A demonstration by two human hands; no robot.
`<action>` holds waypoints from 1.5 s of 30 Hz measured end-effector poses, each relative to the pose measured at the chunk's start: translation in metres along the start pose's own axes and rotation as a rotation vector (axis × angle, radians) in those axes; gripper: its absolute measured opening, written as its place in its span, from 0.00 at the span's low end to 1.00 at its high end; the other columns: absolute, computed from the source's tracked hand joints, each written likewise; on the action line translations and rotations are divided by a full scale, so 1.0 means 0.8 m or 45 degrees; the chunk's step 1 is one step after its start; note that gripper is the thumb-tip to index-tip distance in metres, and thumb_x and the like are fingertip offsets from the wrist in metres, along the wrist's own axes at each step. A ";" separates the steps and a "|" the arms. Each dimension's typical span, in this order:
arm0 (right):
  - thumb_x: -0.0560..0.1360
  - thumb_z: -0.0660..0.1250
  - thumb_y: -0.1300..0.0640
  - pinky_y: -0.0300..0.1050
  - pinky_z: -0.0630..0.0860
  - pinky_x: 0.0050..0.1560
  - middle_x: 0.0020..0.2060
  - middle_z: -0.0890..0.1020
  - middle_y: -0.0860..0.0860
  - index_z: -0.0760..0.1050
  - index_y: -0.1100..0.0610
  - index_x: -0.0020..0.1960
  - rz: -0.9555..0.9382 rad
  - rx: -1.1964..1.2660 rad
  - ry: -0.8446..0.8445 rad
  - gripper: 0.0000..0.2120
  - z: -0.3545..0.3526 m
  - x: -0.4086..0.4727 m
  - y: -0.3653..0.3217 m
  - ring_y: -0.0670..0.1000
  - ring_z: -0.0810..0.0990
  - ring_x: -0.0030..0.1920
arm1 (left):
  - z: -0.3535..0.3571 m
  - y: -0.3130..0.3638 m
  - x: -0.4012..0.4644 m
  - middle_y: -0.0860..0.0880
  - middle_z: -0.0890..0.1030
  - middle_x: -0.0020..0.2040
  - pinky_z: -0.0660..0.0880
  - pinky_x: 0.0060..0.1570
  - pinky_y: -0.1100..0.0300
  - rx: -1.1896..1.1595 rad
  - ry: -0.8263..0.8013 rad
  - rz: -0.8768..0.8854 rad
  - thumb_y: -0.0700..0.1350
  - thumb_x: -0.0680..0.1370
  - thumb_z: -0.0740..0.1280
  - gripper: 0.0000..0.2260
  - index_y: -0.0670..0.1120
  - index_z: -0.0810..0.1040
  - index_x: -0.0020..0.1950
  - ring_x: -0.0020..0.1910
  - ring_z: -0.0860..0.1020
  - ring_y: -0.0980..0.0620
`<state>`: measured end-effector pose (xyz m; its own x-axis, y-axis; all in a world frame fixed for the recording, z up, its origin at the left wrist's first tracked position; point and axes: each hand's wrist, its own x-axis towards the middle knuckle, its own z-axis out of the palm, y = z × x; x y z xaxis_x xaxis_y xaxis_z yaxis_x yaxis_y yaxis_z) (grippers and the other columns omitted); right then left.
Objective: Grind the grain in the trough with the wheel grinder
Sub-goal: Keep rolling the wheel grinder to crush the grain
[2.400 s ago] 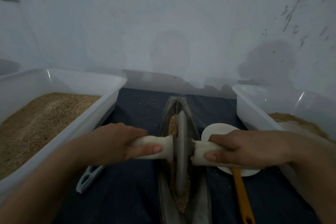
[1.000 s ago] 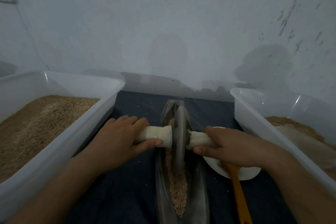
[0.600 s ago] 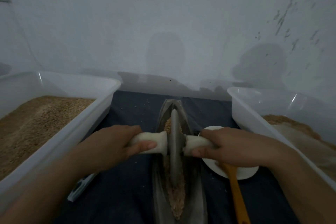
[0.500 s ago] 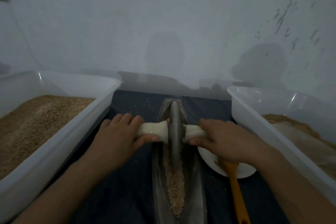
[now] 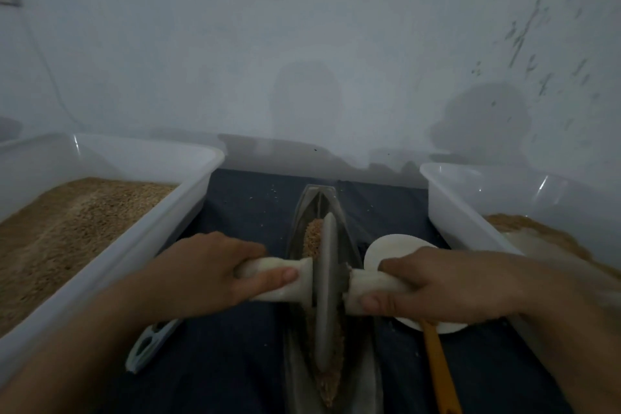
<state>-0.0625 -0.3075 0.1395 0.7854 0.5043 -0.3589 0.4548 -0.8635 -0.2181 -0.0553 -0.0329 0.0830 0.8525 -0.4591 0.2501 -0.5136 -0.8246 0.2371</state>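
A narrow boat-shaped metal trough (image 5: 311, 203) lies lengthwise on the dark cloth in the middle. Brown grain (image 5: 312, 235) lies along its groove. The grey wheel grinder (image 5: 325, 282) stands upright on its edge in the groove, about midway along the trough. White handles stick out of both sides of the wheel. My left hand (image 5: 201, 276) is closed around the left handle. My right hand (image 5: 440, 284) is closed around the right handle. The grain beneath the wheel is partly hidden.
A white tub (image 5: 161, 222) of brown grain stands at the left. Another white tub (image 5: 470, 208) with some brown meal stands at the right. A white dish (image 5: 393, 245) and an orange-handled tool (image 5: 440, 370) lie right of the trough. A pale blue plastic piece (image 5: 148, 344) lies at the left. A wall rises close behind.
Over the earlier frames the wheel rolled back and forth along the trough. Since half a second ago both hands have drawn it back toward me from the far end.
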 end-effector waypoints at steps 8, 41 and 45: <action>0.71 0.53 0.31 0.39 0.69 0.37 0.38 0.75 0.45 0.67 0.46 0.43 0.074 -0.030 0.248 0.19 0.010 0.030 0.013 0.41 0.74 0.37 | 0.018 0.002 0.010 0.58 0.74 0.40 0.68 0.39 0.62 0.215 0.195 -0.120 0.78 0.62 0.33 0.37 0.56 0.71 0.45 0.40 0.72 0.61; 0.75 0.51 0.35 0.43 0.63 0.47 0.45 0.70 0.44 0.65 0.48 0.51 0.075 -0.477 0.774 0.18 0.030 0.067 0.026 0.46 0.69 0.47 | 0.036 -0.003 0.018 0.51 0.77 0.50 0.69 0.45 0.56 0.328 0.407 -0.112 0.69 0.72 0.36 0.38 0.49 0.75 0.59 0.47 0.74 0.50; 0.73 0.56 0.33 0.38 0.64 0.35 0.38 0.71 0.44 0.65 0.48 0.43 0.072 -0.129 0.277 0.18 0.011 0.035 0.014 0.43 0.70 0.37 | 0.015 -0.004 0.009 0.59 0.75 0.42 0.70 0.42 0.63 0.166 0.248 -0.023 0.73 0.67 0.42 0.30 0.58 0.73 0.50 0.40 0.72 0.62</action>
<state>-0.0393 -0.3027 0.1189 0.8778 0.4510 -0.1616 0.4387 -0.8922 -0.1070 -0.0463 -0.0374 0.0731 0.8200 -0.3816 0.4265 -0.4706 -0.8738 0.1230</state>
